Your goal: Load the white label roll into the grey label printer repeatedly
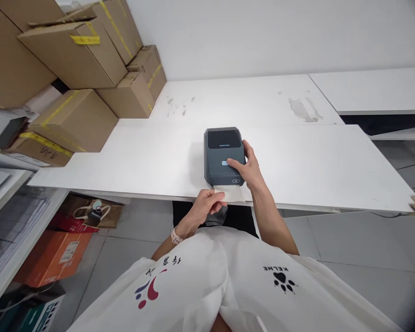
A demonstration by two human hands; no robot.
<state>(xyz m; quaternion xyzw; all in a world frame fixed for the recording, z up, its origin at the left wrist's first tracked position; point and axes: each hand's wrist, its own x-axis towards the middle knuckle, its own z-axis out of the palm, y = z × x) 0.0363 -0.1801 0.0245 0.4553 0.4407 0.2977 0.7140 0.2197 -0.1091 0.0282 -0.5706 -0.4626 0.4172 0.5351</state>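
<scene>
A dark grey label printer (224,161) stands near the front edge of the white table, with a dark window on its top and a small pale button at the middle. Out of its front end comes a strip of cream-white label paper (232,193). My left hand (207,204) pinches the left side of this strip between thumb and fingers, just in front of the table edge. My right hand (249,168) grips the printer's right side, its thumb lying on top beside the button. The undersides of the right fingers are hidden behind the printer.
Cardboard boxes (72,55) with yellow tape are stacked at the table's (314,166) back left. Below on the left are a shelf (24,221) and an orange box (57,256). A white wall (263,37) closes the back. Another white table (376,90) adjoins at the right.
</scene>
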